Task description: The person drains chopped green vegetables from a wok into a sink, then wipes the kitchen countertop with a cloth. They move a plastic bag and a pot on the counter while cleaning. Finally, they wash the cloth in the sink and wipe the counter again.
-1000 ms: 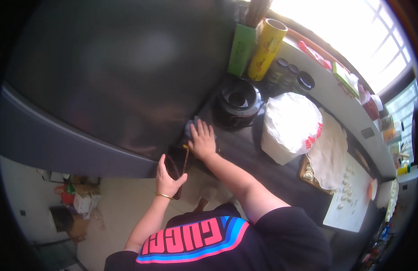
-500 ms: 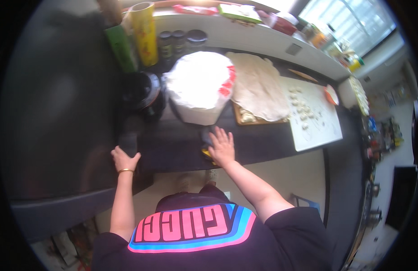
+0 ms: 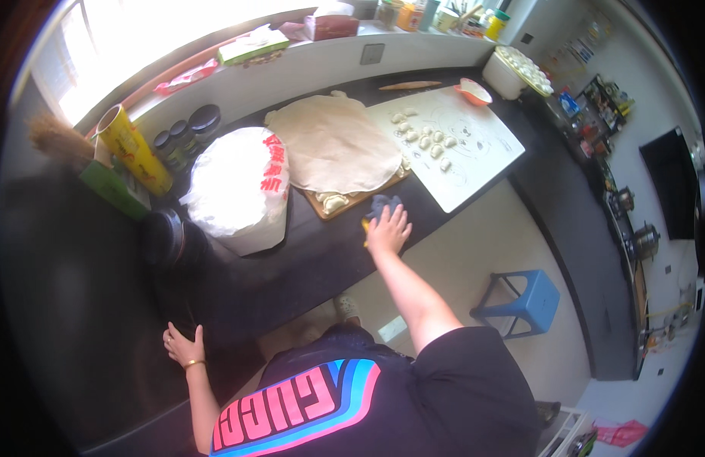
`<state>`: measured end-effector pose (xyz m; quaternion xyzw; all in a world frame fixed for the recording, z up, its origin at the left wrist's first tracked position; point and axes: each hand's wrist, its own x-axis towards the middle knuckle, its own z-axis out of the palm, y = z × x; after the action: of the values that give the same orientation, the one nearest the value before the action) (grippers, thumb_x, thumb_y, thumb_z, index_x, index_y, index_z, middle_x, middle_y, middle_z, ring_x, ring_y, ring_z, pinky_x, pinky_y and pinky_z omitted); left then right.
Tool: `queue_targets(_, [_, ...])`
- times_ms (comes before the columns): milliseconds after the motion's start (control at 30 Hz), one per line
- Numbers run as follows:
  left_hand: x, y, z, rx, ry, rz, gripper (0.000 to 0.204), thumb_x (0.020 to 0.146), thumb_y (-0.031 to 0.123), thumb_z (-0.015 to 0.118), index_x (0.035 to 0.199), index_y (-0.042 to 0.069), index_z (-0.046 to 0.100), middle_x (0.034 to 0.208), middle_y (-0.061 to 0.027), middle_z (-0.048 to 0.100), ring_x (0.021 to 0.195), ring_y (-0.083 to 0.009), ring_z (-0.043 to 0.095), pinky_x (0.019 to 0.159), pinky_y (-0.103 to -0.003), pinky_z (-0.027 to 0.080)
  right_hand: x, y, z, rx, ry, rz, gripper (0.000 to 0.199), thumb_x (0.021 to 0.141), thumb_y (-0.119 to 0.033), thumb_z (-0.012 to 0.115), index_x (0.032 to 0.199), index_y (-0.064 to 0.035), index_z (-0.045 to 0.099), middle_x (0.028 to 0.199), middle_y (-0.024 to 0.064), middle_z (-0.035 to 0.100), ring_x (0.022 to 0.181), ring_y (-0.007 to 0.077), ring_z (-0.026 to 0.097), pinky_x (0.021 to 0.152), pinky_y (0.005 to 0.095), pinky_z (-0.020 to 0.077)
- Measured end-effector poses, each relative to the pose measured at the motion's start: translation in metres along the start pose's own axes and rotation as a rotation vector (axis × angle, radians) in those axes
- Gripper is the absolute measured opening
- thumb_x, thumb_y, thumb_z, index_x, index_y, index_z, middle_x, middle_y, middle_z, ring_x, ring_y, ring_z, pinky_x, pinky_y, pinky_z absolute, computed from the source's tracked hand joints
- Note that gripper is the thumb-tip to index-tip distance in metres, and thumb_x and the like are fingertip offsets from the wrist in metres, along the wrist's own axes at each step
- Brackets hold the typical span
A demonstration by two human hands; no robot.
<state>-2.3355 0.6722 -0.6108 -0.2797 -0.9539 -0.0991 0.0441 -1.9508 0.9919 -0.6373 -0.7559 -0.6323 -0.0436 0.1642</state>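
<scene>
My right hand presses on a bunched dark grey cloth with a yellow part, at the counter's front edge. Its fingers are bent over the cloth. My left hand, with a gold bracelet at the wrist, rests open on the dark counter and holds nothing. Just beyond my right hand lies a wooden board with dumplings, mostly hidden by a beige cloth. Beside it, more dumplings sit on a white board.
Left of the boards stands a container under a white bag with red print. Near it are a black round appliance, dark-lidded jars and a yellow roll. An orange bowl and a rolling pin lie farther back. A blue stool stands on the floor.
My right hand has slid the cloth rightward along the counter's edge, from before the white-bagged container to before the boards. My left hand stays on the counter at left. The view has turned right.
</scene>
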Motion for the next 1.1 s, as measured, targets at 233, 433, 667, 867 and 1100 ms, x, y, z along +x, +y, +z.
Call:
queue_targets(233, [-0.030, 0.067, 0.002, -0.411, 0.102, 0.515, 0.058, 0.070, 0.020, 0.068, 0.119, 0.001, 0.044, 0.118, -0.0174, 0.041, 0.111, -0.0344, 0.039, 0.094, -0.044, 0.032, -0.081, -0.005, -0.019, 0.189, -0.141, -0.494, 0.053, 0.081, -0.039, 0.050, 0.128, -0.0159, 0.042, 0.139, 0.0138, 0.029, 0.129, 0.0287, 0.025, 0.104, 0.0492, 0.0151])
queue_targets(433, [-0.037, 0.153, -0.017, -0.576, 0.071, 0.660, 0.054, 0.069, 0.015, 0.066, 0.116, -0.001, 0.045, 0.117, -0.0192, 0.041, 0.111, -0.0347, 0.039, 0.096, -0.043, 0.031, -0.013, 0.064, -0.011, 0.122, 0.012, -0.218, 0.050, 0.080, -0.035, 0.053, 0.124, -0.0137, 0.047, 0.137, 0.0139, 0.033, 0.127, 0.0289, 0.028, 0.104, 0.0501, 0.0163])
queue_targets(667, [-0.086, 0.192, 0.003, -0.516, -0.038, 0.679, 0.054, 0.067, 0.015, 0.067, 0.113, 0.000, 0.046, 0.114, -0.0192, 0.042, 0.109, -0.0355, 0.040, 0.094, -0.043, 0.032, 0.048, 0.164, -0.003, 0.312, 0.120, -0.615, 0.038, 0.069, -0.030, 0.062, 0.103, -0.0151, 0.055, 0.117, 0.0074, 0.048, 0.113, 0.0246, 0.042, 0.098, 0.0449, 0.0271])
queue_targets(867, [-0.144, 0.321, 0.006, -0.515, -0.142, 0.761, 0.052, 0.069, 0.020, 0.068, 0.113, 0.001, 0.047, 0.111, -0.0202, 0.044, 0.107, -0.0360, 0.041, 0.092, -0.043, 0.034, 0.078, 0.224, -0.010, 0.421, 0.094, -0.840, 0.046, 0.059, -0.029, 0.072, 0.100, -0.0174, 0.055, 0.115, 0.0041, 0.048, 0.109, 0.0214, 0.044, 0.088, 0.0402, 0.0330])
queue_targets(1100, [-0.202, 0.526, -0.006, -0.684, -0.390, 1.083, 0.045, 0.074, 0.023, 0.067, 0.108, 0.000, 0.050, 0.104, -0.0201, 0.049, 0.100, -0.0341, 0.046, 0.086, -0.039, 0.040, 0.125, 0.339, -0.007, 0.408, -0.109, -0.397, 0.035, 0.065, -0.019, 0.067, 0.098, -0.0132, 0.056, 0.108, 0.0080, 0.053, 0.100, 0.0248, 0.049, 0.083, 0.0397, 0.0367])
